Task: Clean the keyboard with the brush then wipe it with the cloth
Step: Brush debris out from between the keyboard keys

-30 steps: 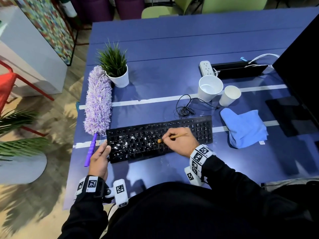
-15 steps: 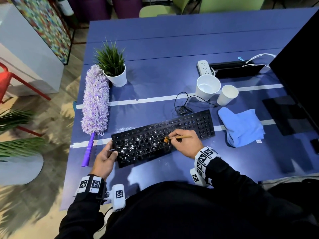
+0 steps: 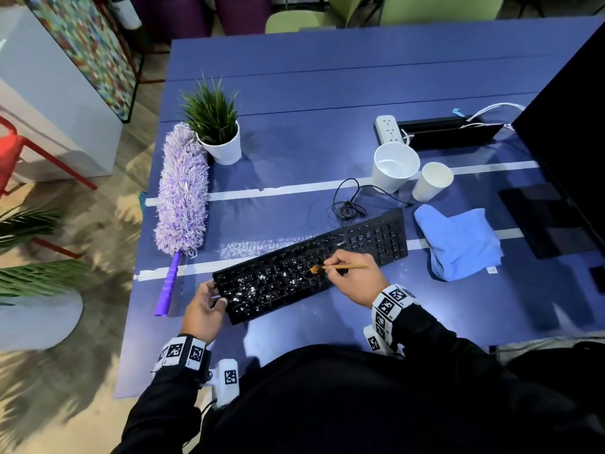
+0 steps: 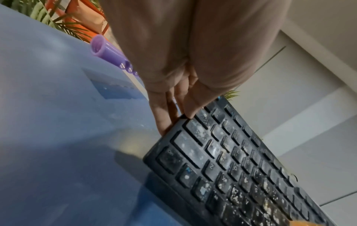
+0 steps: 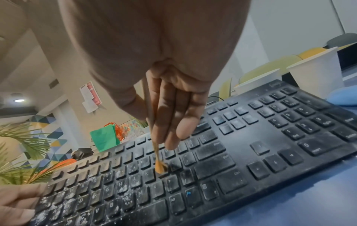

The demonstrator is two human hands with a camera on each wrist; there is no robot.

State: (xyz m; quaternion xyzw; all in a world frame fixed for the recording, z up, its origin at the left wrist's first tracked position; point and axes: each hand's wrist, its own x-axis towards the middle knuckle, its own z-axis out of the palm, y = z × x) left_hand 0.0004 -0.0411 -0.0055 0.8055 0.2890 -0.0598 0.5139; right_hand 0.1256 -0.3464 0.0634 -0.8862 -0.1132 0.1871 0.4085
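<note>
Pinching a thin wooden brush (image 3: 340, 267) between thumb and fingers, the right hand (image 3: 355, 278) holds its orange bristle tip down on the middle keys of the black keyboard (image 3: 311, 267). In the right wrist view the bristles (image 5: 160, 166) touch a key in the letter rows, near the K, though blur makes the exact key hard to tell. The keyboard lies at a slant on the blue table (image 3: 327, 109), its left end nearer the person, its right end angled away. White crumbs speckle the left and middle keys; the number pad on the right looks only dusty. A band of white specks lies on the table just behind the keyboard's left half.

The left hand (image 3: 204, 309) grips the keyboard's left end, thumb on the top edge and fingers (image 4: 164, 110) along its side.

The blue cloth (image 3: 458, 244) lies crumpled on the table just beside the keyboard's right end, apart from both hands. Behind the keyboard are a coiled black cable (image 3: 348, 206) and two white paper cups (image 3: 394, 165). A purple duster (image 3: 181, 191) lies to the left, its handle near the left hand, with a potted plant (image 3: 214, 126) at its far end.
</note>
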